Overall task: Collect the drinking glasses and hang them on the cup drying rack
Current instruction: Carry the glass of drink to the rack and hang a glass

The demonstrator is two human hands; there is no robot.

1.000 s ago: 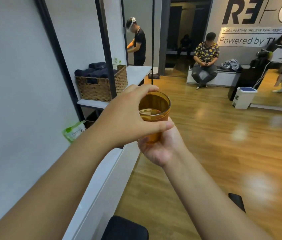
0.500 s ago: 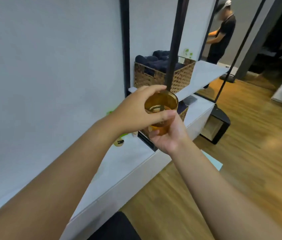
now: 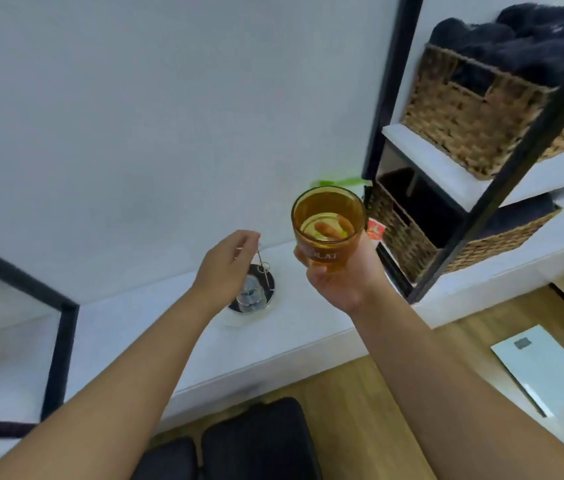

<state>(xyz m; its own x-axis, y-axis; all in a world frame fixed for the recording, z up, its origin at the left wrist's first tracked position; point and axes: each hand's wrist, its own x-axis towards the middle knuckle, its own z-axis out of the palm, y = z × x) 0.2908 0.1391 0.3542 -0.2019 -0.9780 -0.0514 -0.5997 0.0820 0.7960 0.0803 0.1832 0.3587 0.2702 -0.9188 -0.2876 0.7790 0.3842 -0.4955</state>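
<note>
While the right hand grips an upright, empty amber drinking glass above the white ledge, the left hand pinches a thin metal rack prong, and woven baskets hold dark towels.

At my two o'clock a black-framed shelf unit stands on the long white ledge. Its upper shelf carries a wicker basket heaped with dark towels; a second wicker basket sits below — dark inside. A green packet lies against the wall at one o'clock. Down at four o'clock, a pale flat scale rests on the wood floor. A black-edged glass panel — at nine o'clock.
</note>
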